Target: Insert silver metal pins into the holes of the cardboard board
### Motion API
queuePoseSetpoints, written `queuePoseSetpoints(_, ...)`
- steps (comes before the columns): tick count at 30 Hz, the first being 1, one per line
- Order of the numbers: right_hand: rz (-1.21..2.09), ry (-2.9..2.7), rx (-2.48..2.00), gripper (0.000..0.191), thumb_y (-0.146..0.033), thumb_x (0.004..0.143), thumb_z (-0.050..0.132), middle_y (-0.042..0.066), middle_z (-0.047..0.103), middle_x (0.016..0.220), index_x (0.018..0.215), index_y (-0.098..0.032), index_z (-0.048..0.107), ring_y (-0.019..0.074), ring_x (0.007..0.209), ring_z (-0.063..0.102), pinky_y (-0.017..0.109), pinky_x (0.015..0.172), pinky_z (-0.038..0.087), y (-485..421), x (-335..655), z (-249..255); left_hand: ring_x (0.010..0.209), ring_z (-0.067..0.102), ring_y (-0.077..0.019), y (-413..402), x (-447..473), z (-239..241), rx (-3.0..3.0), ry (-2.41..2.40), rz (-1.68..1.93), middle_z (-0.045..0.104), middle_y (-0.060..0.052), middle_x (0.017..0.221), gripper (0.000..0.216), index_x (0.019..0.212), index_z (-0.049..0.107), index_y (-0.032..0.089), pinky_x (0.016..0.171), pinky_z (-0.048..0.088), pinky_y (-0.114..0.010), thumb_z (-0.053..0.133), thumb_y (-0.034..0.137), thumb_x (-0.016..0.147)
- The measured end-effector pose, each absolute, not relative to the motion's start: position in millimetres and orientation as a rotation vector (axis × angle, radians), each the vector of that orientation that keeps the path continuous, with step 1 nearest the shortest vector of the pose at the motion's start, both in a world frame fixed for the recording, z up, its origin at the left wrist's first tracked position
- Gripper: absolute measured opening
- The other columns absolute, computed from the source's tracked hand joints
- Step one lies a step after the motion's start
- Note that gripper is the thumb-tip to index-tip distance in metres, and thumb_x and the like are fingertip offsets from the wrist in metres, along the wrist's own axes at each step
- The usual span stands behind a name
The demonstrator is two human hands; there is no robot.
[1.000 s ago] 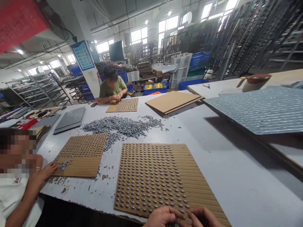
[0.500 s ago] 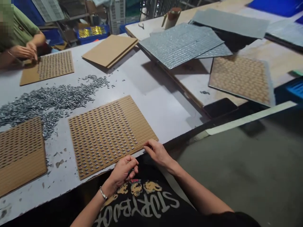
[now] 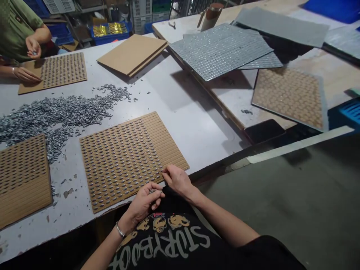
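Note:
Before me lies a brown grooved board [image 3: 172, 144], set with rows of small grey spindle-shaped pieces [image 3: 119, 161] and bare along its right side. My left hand [image 3: 144, 200] is held just off the board's near edge, fingers curled round a few of those grey pieces. My right hand [image 3: 177, 180] is at the near edge, its thumb and fingers pinched together at the end of the filled rows. Whatever sits between those fingertips is hidden. A loose heap of grey pieces [image 3: 75, 108] spreads over the white table [image 3: 194, 129] behind the board.
Another part-filled board [image 3: 25, 200] lies at left. Across the table, a co-worker's hands [image 3: 29, 73] are at a third board [image 3: 64, 69]. Plain brown boards [image 3: 132, 54], silvery ribbed sheets [image 3: 219, 48], a patterned panel [image 3: 289, 95], a dark phone-like slab [image 3: 264, 130] and a mug [image 3: 210, 17] also lie around.
My right hand has moved slightly left along the near edge, closer to my left hand. Grey pieces now show in my left fingers. The co-worker's hands have moved apart.

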State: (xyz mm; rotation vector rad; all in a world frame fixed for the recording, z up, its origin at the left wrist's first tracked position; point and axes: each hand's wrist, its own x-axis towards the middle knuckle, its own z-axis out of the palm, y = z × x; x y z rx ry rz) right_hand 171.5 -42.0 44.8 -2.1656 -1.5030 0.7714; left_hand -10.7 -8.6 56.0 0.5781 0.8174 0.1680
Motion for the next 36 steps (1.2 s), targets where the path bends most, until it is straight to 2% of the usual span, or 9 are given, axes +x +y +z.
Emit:
queuePoseSetpoints(5, 0.839, -1.357, -2.032, 0.01, -0.022, 0.085, 0.058, -0.001, 0.062, 0.073, 0.094, -0.019, 0.056, 0.0145, 0.067, 0.057, 0.024, 0.064, 0.041, -46.4, 175.3, 51.1, 0.046, 0.039, -0.0019, -8.5, -9.3, 52.6, 0.568, 0.821, 0.24, 0.06, 0.0, 0.072, 0.031, 0.083, 0.055, 0.015, 0.038, 0.021, -0.014, 0.075, 0.037, 0.074)
queuePoseSetpoints(11, 0.949, -1.359, -1.661, 0.011, -0.029, 0.09, 0.056, 0.002, 0.065, 0.08, 0.091, -0.02, 0.063, 0.014, 0.072, 0.059, 0.024, 0.068, 0.046, -76.7, 161.6, 71.1, 0.045, 0.034, -0.0014, -10.8, -5.0, 56.9, 0.528, 0.855, 0.286, 0.053, 0.003, 0.066, 0.034, 0.077, 0.054, 0.014, 0.037, 0.018, -0.014, 0.077, 0.039, 0.071)
queuePoseSetpoints(17, 0.923, -1.221, -1.653, 0.014, -0.028, 0.09, 0.055, 0.002, 0.065, 0.076, 0.082, -0.019, 0.062, 0.0136, 0.069, 0.059, 0.024, 0.065, 0.046, -97.5, 145.9, 60.7, 0.041, 0.031, -0.0012, -13.1, -0.4, 57.9, 0.591, 0.902, 0.171, 0.047, 0.006, 0.057, 0.038, 0.071, 0.051, 0.015, 0.036, 0.016, -0.016, 0.078, 0.042, 0.067)
queuePoseSetpoints(22, 0.816, -1.191, -1.844, 0.016, -0.027, 0.089, 0.054, 0.001, 0.063, 0.073, 0.077, -0.02, 0.062, 0.0142, 0.067, 0.057, 0.024, 0.064, 0.043, -90.8, 164.2, 53.4, 0.042, 0.037, -0.0024, -13.2, 2.4, 59.6, 0.637, 0.928, 0.157, 0.057, 0.001, 0.069, 0.036, 0.081, 0.057, 0.014, 0.036, 0.019, -0.016, 0.07, 0.048, 0.073)
queuePoseSetpoints(26, 0.668, -1.311, -1.967, 0.018, -0.026, 0.087, 0.055, 0.002, 0.061, 0.071, 0.072, -0.02, 0.061, 0.0148, 0.067, 0.056, 0.026, 0.065, 0.042, -74.8, 178.7, 48.9, 0.041, 0.038, -0.0027, -13.9, 0.9, 61.8, 0.676, 0.892, 0.104, 0.059, -0.001, 0.068, 0.036, 0.082, 0.06, 0.013, 0.036, 0.02, -0.016, 0.063, 0.048, 0.079)
queuePoseSetpoints(29, 0.636, -1.348, -1.965, 0.017, -0.025, 0.087, 0.054, 0.001, 0.061, 0.07, 0.072, -0.02, 0.06, 0.0147, 0.066, 0.055, 0.025, 0.064, 0.042, -64.6, 183.1, 48.4, 0.04, 0.038, -0.0025, -13.0, -1.1, 62.3, 0.636, 0.885, 0.104, 0.06, -0.002, 0.068, 0.032, 0.082, 0.06, 0.013, 0.036, 0.018, -0.016, 0.065, 0.044, 0.079)
queuePoseSetpoints(34, 0.566, -1.355, -1.903, 0.016, -0.025, 0.087, 0.053, 0.001, 0.06, 0.07, 0.073, -0.02, 0.059, 0.0151, 0.066, 0.055, 0.026, 0.063, 0.041, -47.0, 189.4, 54.5, 0.053, 0.049, -0.0056, -6.0, -6.2, 61.0, 0.33, 0.833, 0.261, 0.063, -0.006, 0.08, 0.028, 0.093, 0.061, 0.011, 0.04, 0.029, -0.015, 0.07, 0.033, 0.077)
queuePoseSetpoints(36, 0.545, -1.379, -1.863, 0.017, -0.026, 0.088, 0.052, 0.001, 0.059, 0.07, 0.074, -0.02, 0.059, 0.0151, 0.066, 0.054, 0.026, 0.063, 0.041, -32.8, 194.3, 56.0, 0.052, 0.048, -0.005, -1.0, -9.3, 59.1, 0.285, 0.807, 0.308, 0.061, -0.004, 0.077, 0.028, 0.095, 0.061, 0.011, 0.04, 0.029, -0.015, 0.071, 0.029, 0.077)
